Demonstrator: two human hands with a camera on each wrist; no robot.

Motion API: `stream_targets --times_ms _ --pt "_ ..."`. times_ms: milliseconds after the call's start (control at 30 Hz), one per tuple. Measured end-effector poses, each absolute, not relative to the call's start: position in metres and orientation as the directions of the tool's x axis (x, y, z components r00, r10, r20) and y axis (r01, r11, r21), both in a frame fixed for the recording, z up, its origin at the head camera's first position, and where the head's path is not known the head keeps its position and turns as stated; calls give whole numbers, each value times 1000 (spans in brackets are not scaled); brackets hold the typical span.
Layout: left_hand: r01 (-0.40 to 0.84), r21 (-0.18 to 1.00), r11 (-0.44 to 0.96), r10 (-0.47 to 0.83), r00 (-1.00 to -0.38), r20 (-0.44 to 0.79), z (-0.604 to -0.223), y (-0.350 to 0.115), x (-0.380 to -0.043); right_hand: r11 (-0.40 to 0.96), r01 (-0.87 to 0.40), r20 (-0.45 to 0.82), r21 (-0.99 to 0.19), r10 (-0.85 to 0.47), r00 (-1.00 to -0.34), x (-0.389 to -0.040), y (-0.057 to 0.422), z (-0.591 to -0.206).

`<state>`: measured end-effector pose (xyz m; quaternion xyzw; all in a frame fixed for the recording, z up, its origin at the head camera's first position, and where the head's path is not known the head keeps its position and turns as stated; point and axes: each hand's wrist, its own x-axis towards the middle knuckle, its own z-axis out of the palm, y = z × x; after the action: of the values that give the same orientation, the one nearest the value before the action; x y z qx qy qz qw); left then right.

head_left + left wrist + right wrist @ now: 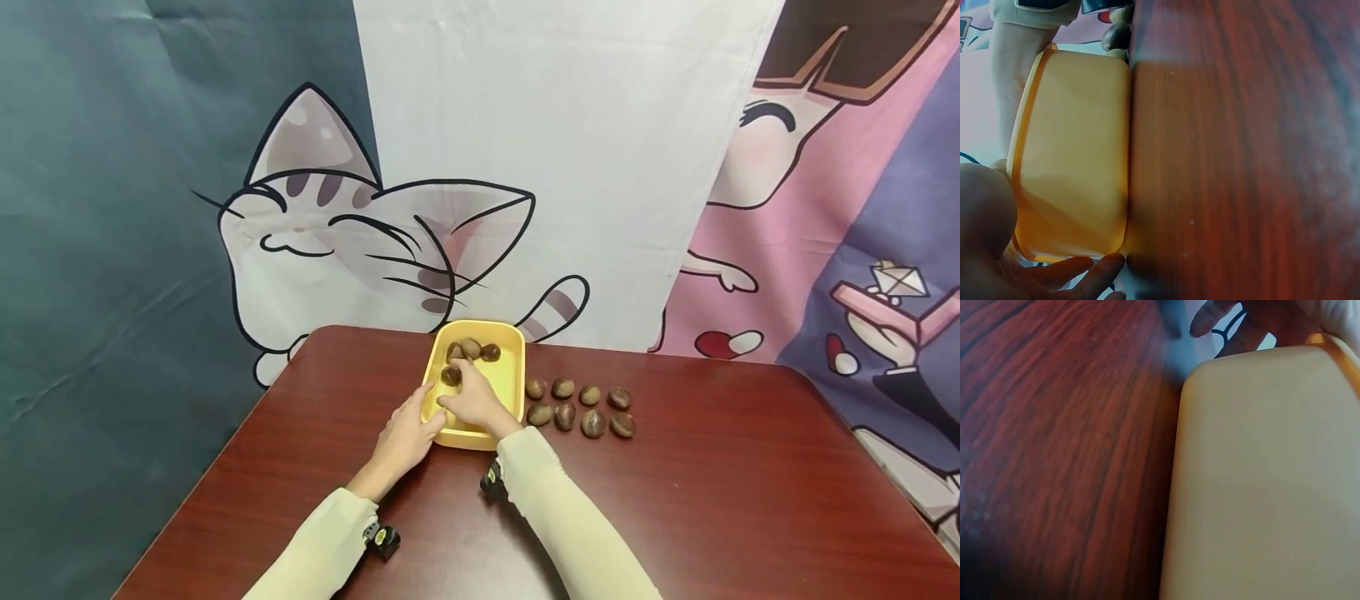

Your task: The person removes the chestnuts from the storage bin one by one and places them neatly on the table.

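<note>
A yellow plastic bin [512, 367] stands at the table's far edge with several brown chestnuts [470, 348] at its back end. My left hand [405, 433] grips the bin's near left corner, thumb at the rim and fingers along the outer side. In the left wrist view, the fingers [1100, 275] lie against the bin's end wall. My right hand [476, 400] reaches inside over the front rim. Its fingertips are right at one chestnut [451, 376], with the thumb spread apart from it. The right wrist view mostly shows the bin's outer wall [1266, 469].
Right of the bin, several chestnuts [593, 423] lie in two rows on the dark red wooden table [712, 483]. A printed cloth [585, 150] with a cartoon cat hangs behind the table. Each sleeve has a small black wrist camera [383, 541].
</note>
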<state>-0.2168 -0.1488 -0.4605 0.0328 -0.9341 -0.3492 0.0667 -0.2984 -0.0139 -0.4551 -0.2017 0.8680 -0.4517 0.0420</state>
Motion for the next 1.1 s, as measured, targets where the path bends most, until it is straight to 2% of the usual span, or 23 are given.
stream_targets --times_ms 233,467,700,1100 --pt "-9 654 757 -98 -990 100 -460 -148 -217 501 -353 135 -790 -420 -897 -297 -13 -457" --pt "-12 651 759 -98 -990 97 -458 -148 -217 492 -340 93 -802 -459 -884 -298 -13 -458" --pt "-8 650 760 -100 -989 105 -459 -147 -217 529 -366 91 -765 -474 -876 -299 -14 -460" --pt "-1 647 763 -94 -990 108 -458 -147 -216 518 -309 30 -798 -477 -878 -296 -16 -457"
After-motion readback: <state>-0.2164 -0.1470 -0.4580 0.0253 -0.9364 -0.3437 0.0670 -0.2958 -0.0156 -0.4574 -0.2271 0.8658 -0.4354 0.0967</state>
